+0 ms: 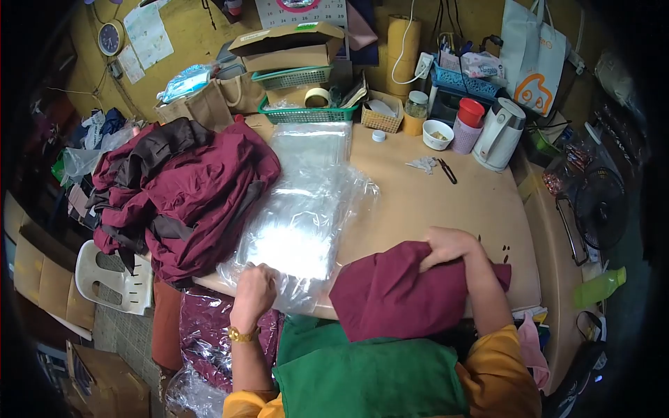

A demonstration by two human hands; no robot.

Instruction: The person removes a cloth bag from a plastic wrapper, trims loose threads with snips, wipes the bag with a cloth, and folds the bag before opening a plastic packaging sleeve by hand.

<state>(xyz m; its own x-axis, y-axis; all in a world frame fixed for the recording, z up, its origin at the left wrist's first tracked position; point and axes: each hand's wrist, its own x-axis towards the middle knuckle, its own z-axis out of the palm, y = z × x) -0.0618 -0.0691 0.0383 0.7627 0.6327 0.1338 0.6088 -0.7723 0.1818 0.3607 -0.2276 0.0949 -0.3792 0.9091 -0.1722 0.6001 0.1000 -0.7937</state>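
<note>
My left hand (256, 291) is closed at the near edge of the table, its fingers pinching the edge of a clear plastic bag (296, 240). That bag lies on a flat stack of similar shiny bags. To the right, my right hand (449, 246) grips a folded maroon garment (401, 289), with the fingertips hidden behind the cloth. The garment rests on the table's front edge, partly overhanging towards my green apron (369, 380). A large heap of maroon and dark grey garments (202, 184) lies left of the bags.
Baskets (306, 115), a jar (416, 104), a white bowl (437, 135), a red-lidded cup (468, 125) and an electric kettle (499, 136) line the table's back. Small thread snips (447, 171) lie near white scraps. A bagged maroon garment (209, 334) is below left, beside a white plastic chair (115, 279).
</note>
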